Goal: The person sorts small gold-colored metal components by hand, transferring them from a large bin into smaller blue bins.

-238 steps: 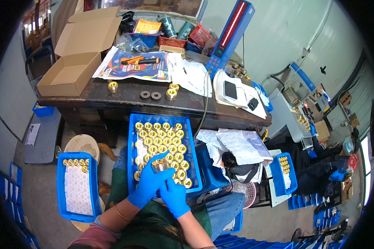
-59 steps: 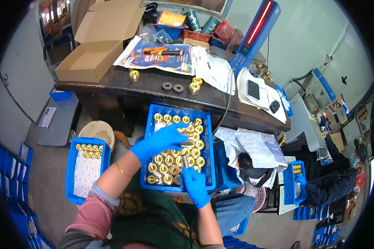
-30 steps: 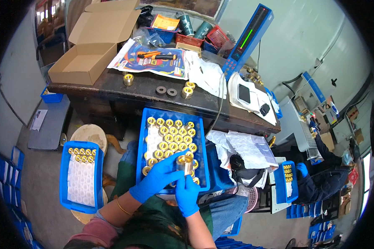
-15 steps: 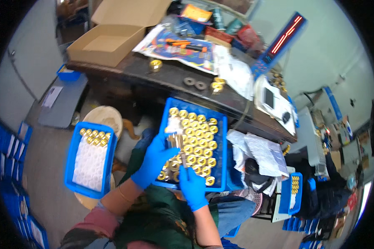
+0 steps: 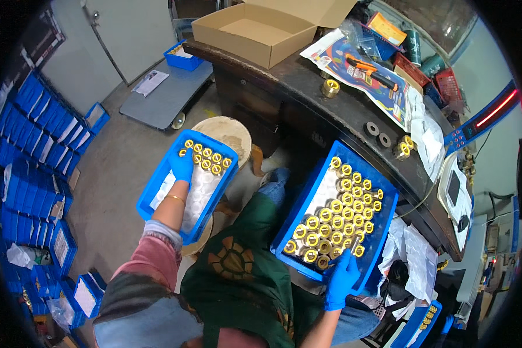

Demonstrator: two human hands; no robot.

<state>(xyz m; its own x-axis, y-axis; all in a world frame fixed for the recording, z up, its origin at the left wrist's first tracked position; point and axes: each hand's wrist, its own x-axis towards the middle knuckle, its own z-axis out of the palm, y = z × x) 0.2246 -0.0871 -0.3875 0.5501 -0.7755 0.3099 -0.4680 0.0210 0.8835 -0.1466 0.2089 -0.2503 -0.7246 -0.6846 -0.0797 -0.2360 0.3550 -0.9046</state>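
My left hand (image 5: 181,167), in a blue glove, is down in the left blue tray (image 5: 151,197). Its fingers are closed round a gold-rimmed metal cylinder (image 5: 182,152) at the end of a row, partly hidden by the fingertips. Several similar gold-rimmed cylinders (image 5: 207,164) stand beside it on a white dimpled liner (image 5: 202,187). My right hand (image 5: 342,282), also gloved in blue, grips a slim metal rod (image 5: 355,242) over the near right corner of the larger blue tray (image 5: 383,232). Many gold-rimmed cylinders (image 5: 336,206) stand upright in that tray.
Round wooden stools (image 5: 229,136) support the left tray. A dark workbench (image 5: 307,78) carries an open cardboard box (image 5: 255,32), two grey rings (image 5: 377,134), loose gold-rimmed pieces (image 5: 330,88) and papers. Stacks of blue trays (image 5: 43,116) line the left side.
My left hand has moved from the right tray to the left tray with a metal cylinder. My right hand stays at the larger tray with the rod. The view has swung left.
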